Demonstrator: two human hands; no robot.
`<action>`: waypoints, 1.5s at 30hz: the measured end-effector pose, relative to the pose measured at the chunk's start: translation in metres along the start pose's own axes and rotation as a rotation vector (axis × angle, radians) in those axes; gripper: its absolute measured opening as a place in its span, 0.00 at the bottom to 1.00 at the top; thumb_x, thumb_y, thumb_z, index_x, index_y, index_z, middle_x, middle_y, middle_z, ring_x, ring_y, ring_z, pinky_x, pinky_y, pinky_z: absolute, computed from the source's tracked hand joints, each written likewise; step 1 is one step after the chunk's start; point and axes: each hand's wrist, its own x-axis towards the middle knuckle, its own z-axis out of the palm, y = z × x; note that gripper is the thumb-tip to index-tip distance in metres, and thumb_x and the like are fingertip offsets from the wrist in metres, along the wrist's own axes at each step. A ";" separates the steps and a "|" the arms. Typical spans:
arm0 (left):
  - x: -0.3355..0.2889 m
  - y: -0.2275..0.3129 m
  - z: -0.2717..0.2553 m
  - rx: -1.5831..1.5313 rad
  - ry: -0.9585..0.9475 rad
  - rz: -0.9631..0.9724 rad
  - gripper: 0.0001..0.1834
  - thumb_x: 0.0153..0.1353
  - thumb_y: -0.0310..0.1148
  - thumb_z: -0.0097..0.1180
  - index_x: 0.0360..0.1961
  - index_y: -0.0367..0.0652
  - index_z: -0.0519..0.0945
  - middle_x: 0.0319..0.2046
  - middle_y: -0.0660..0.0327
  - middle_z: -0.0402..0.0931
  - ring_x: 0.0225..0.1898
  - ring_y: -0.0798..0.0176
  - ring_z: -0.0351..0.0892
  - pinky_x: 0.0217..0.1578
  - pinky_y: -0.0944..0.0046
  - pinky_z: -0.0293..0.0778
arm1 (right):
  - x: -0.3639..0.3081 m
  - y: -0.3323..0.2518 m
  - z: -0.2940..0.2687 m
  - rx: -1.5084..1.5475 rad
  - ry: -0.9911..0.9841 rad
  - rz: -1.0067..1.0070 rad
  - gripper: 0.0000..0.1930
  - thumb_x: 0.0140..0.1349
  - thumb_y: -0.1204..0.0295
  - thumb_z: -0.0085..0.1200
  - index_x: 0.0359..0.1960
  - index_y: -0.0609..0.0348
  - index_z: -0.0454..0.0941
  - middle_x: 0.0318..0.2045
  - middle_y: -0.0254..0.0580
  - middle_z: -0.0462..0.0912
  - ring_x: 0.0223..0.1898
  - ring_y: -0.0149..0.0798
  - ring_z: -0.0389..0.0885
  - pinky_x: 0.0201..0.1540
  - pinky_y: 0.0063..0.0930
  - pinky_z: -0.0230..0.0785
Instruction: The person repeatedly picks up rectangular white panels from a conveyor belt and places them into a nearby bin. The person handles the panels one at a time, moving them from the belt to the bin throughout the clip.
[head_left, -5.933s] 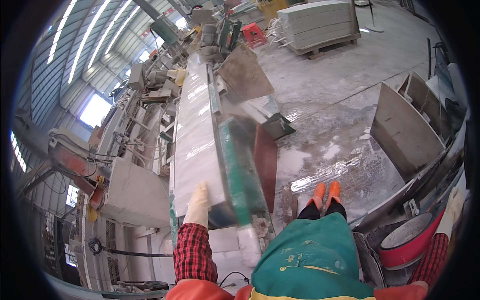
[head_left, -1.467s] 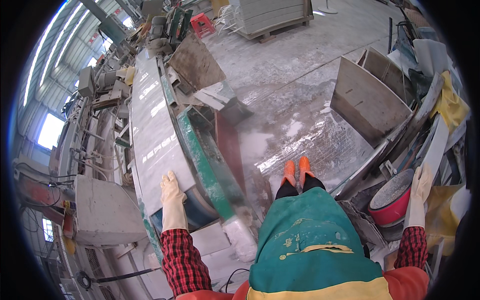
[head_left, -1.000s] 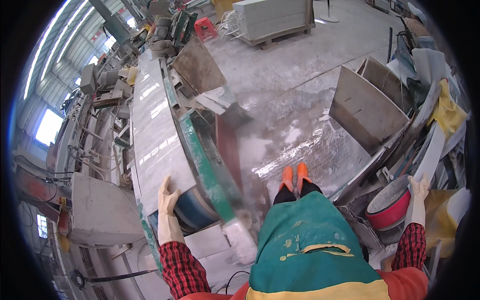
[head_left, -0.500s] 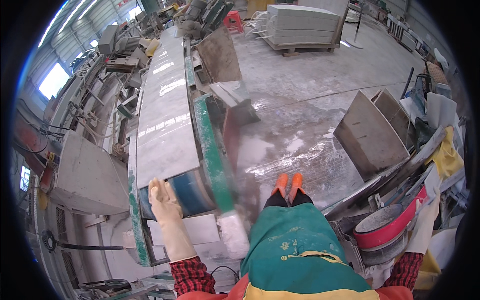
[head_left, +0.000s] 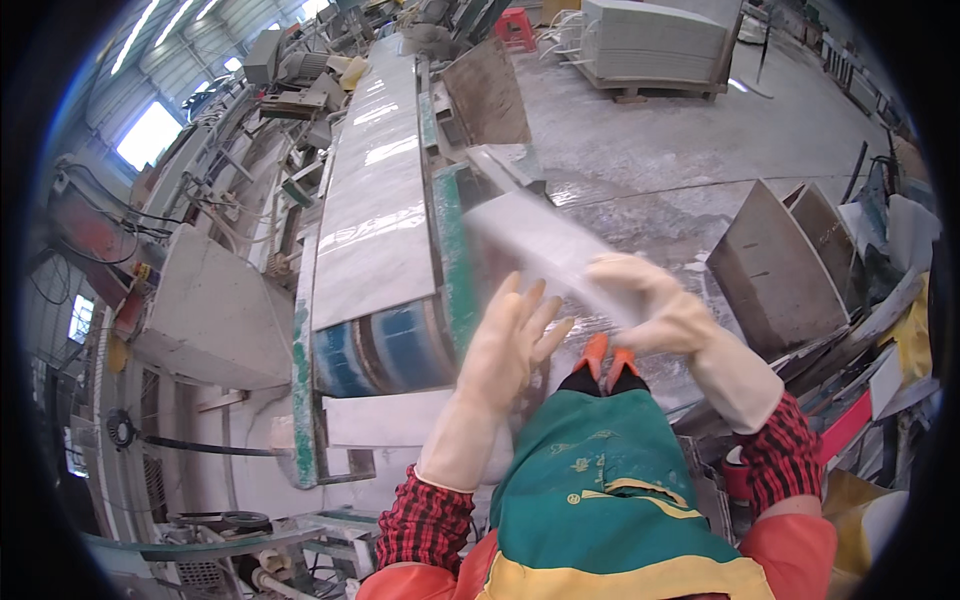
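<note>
My right hand [head_left: 655, 300], in a cream rubber glove, is closed around the near end of a pale strip-shaped slab [head_left: 545, 240]. The slab is tilted and blurred, reaching up and left over the floor beside the green rail [head_left: 455, 260]. My left hand [head_left: 505, 345], gloved alike, is raised just below the slab with fingers spread, holding nothing; whether it touches the slab I cannot tell. To the left, a long glossy pale slab [head_left: 375, 250] lies on the conveyor, with a blue roller [head_left: 400, 345] at its near end.
Below the roller lies a white block [head_left: 385, 418]. Brown boards [head_left: 775, 265] lean at the right, by a heap of offcuts and a red-rimmed bucket [head_left: 848, 432]. A pallet of stacked slabs [head_left: 655, 45] stands far back. My orange boots [head_left: 607, 355] are on the wet floor.
My right hand has come from the bucket at the right to the middle, bringing the pale slab. My left hand has left the conveyor's near end and moved right. The view has shifted slightly.
</note>
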 end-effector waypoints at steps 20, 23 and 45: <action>-0.021 0.085 -0.315 0.176 0.695 0.264 0.23 0.70 0.29 0.47 0.62 0.28 0.61 0.61 0.47 0.66 0.60 0.46 0.70 0.61 0.45 0.73 | -0.079 0.073 -0.037 -0.564 0.160 0.191 0.25 0.54 0.70 0.64 0.55 0.58 0.77 0.57 0.52 0.79 0.61 0.52 0.76 0.64 0.38 0.66; -0.002 0.082 -0.309 -0.176 0.668 0.384 0.23 0.71 0.29 0.47 0.62 0.29 0.62 0.61 0.47 0.66 0.62 0.46 0.68 0.60 0.43 0.74 | -0.134 0.092 -0.060 -0.569 0.279 0.356 0.25 0.56 0.71 0.63 0.57 0.60 0.77 0.57 0.52 0.79 0.62 0.48 0.75 0.66 0.36 0.64; -0.008 0.121 -0.239 0.503 0.903 0.015 0.16 0.70 0.41 0.53 0.43 0.37 0.73 0.32 0.59 0.79 0.35 0.62 0.86 0.29 0.73 0.86 | -0.171 0.111 -0.023 -0.370 0.374 0.671 0.24 0.58 0.69 0.61 0.57 0.59 0.78 0.58 0.50 0.79 0.63 0.46 0.74 0.67 0.34 0.61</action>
